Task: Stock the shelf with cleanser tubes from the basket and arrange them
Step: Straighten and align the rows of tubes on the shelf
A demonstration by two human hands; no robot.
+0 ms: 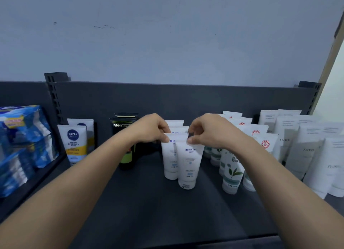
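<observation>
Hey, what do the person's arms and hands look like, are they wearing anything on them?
Nothing worn shows. The left hand and right hand are bare, with no gloves or rings visible. The left forearm and right forearm are bare too: no sleeves, watch or bracelet in view.

The cleanser tubes [187,165] are coloured white, with blue letters printed on them. A dark blue circle and a yellow band are seen on the white Nivea tube [74,144]. The Men tube [126,151] is coloured black and green. Green leaves are printed on the white leaf tubes [231,172]. The shelf [149,202] is coloured dark grey.
</observation>
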